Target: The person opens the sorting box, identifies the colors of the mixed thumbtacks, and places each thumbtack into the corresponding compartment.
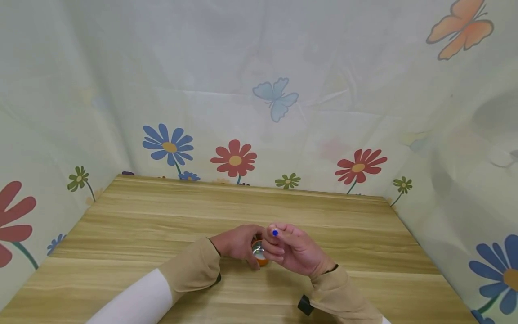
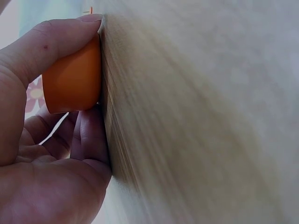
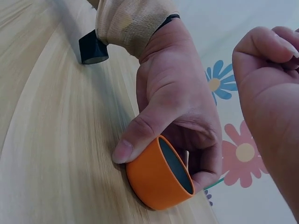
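The left hand [image 1: 238,243] grips an orange cup [image 3: 159,181] (smooth, round-walled).

From my station I see the orange round cup [image 3: 156,177] upright on the wood-grain bench [image 1: 162,216], roughly midway between its left and right edges. The left hand [image 1: 238,243] sits left of it, thumb on the near side, other fingers around the far side. To the cup's right I have the right hand [image 1: 293,252], the small blue round piece [image 1: 275,232] at its fingertips. The pale flower-printed sheet [image 1: 202,67] stands behind the bench and along both sides.
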A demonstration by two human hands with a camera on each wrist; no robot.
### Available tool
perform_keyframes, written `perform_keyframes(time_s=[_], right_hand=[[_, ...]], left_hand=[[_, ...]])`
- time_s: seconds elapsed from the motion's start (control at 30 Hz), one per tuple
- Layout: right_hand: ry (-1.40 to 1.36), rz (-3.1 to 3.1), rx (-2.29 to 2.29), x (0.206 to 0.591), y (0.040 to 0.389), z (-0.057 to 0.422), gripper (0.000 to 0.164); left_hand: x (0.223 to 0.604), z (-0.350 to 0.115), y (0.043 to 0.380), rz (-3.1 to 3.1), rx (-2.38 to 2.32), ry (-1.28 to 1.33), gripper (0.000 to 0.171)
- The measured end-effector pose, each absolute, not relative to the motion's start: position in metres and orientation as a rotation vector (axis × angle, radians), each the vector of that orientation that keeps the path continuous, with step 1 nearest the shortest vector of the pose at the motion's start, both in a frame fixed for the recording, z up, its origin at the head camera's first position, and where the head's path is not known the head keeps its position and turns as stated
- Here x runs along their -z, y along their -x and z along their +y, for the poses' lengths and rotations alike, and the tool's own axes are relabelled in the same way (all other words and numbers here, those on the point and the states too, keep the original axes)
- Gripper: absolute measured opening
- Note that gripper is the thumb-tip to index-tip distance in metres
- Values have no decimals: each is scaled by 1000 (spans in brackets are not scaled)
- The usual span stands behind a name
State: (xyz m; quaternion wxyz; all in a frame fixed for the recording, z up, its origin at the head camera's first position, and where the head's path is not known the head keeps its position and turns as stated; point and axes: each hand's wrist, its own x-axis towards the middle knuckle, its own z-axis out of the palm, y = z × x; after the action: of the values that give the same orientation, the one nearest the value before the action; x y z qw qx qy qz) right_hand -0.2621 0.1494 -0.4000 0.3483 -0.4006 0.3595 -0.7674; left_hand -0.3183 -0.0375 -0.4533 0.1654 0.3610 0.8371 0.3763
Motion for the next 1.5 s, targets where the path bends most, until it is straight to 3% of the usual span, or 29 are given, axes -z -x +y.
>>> perform_keyframes(time_s=[0.33,0.7,1.13,1.5], right_hand=[[994,1187,1955,404,262,151,22],[741,1826,1785,412,275,153,19],[1073,2777,952,420,282,146,8],[1321,3006,455,423,282,145,11]], left_hand=[[451,-39,316,2440,-1038,-1053,62],[447,-41,314,2454,-1024,-1007,70],[451,-41,317,2419,-1051,-1045,62],[454,-38,320,2427,-1009,-1130,54]])
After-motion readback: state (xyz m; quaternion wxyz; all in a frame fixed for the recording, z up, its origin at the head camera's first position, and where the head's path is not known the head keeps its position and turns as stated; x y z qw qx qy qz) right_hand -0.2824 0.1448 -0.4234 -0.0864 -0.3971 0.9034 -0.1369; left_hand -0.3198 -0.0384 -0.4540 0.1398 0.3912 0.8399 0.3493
